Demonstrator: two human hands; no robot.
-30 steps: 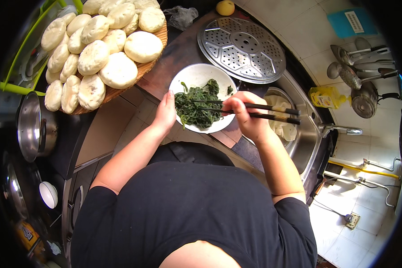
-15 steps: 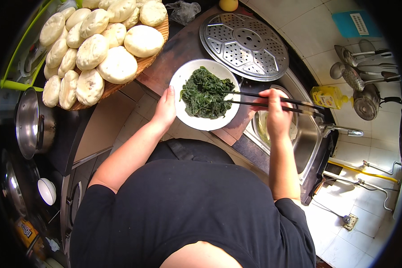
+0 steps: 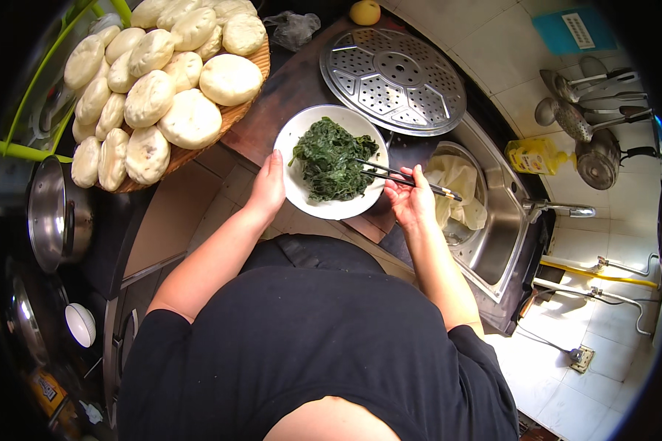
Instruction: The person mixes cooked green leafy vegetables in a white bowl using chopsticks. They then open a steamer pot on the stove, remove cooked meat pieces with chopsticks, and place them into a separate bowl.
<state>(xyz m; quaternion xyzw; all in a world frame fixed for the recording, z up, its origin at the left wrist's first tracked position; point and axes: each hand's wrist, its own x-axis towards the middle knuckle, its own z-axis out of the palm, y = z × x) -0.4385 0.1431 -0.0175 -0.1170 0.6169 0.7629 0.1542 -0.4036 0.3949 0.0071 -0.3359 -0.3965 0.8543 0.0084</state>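
Left fingers [image 3: 274,166] clasp the white bowl [image 3: 299,192] at its left rim.

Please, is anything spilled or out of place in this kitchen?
Nothing looks spilled: the dark-green, leafy vegetables lie inside the round white bowl. Only the crumpled clear plastic bag, loose near the pale round buns, looks slightly untidy.
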